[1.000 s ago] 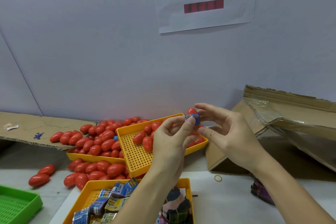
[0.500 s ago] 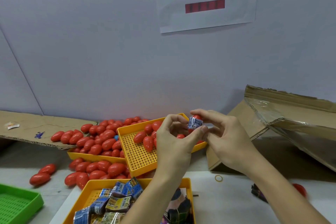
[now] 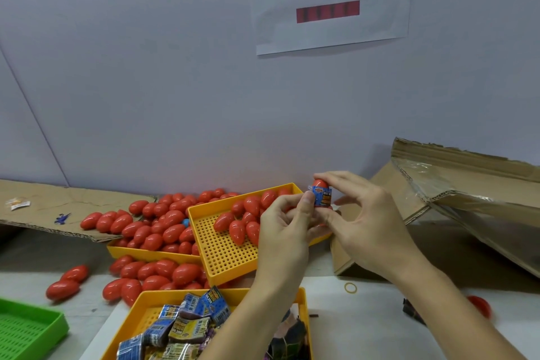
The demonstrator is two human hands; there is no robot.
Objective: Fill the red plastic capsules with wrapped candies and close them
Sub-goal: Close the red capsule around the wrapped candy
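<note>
Sitting between both hands, a blue wrapped candy (image 3: pixel 320 197) is up in the air over the back corner of a yellow tray (image 3: pixel 225 254). A bit of red capsule (image 3: pixel 319 183) peeks out on top of the candy. The left hand (image 3: pixel 287 231) pinches the candy with curled fingers. The right hand (image 3: pixel 365 222) curls its thumb and first finger round the candy and the capsule.

Under the hands, that tray holds a few red capsules (image 3: pixel 242 221). Many more lie heaped behind it (image 3: pixel 163 225) and loose on the table (image 3: pixel 67 283). A nearer yellow tray (image 3: pixel 302 298) is full of wrapped candies (image 3: pixel 187 321). A green tray (image 3: pixel 32 327) sits at the left, cut off by the edge. A torn cardboard box (image 3: pixel 455 199) lies to the right.

The left arm hides part of the candy tray. How much of the capsule is hidden by the candy and fingers is hard to tell.
</note>
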